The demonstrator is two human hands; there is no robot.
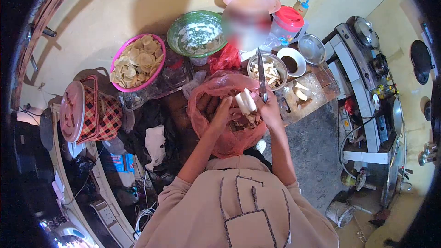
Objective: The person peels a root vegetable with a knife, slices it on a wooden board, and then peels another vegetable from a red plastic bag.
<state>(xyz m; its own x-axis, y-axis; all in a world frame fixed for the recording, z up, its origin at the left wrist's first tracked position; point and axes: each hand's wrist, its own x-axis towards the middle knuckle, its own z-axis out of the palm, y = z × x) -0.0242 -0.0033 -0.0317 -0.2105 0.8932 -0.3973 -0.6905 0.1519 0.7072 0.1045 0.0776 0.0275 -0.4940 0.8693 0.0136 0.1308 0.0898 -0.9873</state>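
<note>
A peeled white root piece (pixel 245 101) is held over a red plastic bag (pixel 202 105) with brown contents. My left hand (pixel 222 112) is at the left of the piece, inside the bag's opening; its fingertips are too small to make out. My right hand (pixel 268 109) is closed around a knife (pixel 262 76), whose blade points up and away from me. Just beyond the knife stands a steel bowl (pixel 252 70) of pale cut pieces, and to the right lies a cutting board (pixel 317 93) with more pale pieces.
Behind are a pink basket (pixel 161 66) of round slices, a green basin (pixel 177 48), a red-lidded container (pixel 289 18) and a white bowl (pixel 301 66) of dark liquid. A stove (pixel 351 48) stands at right, a checkered basket (pixel 108 115) at left.
</note>
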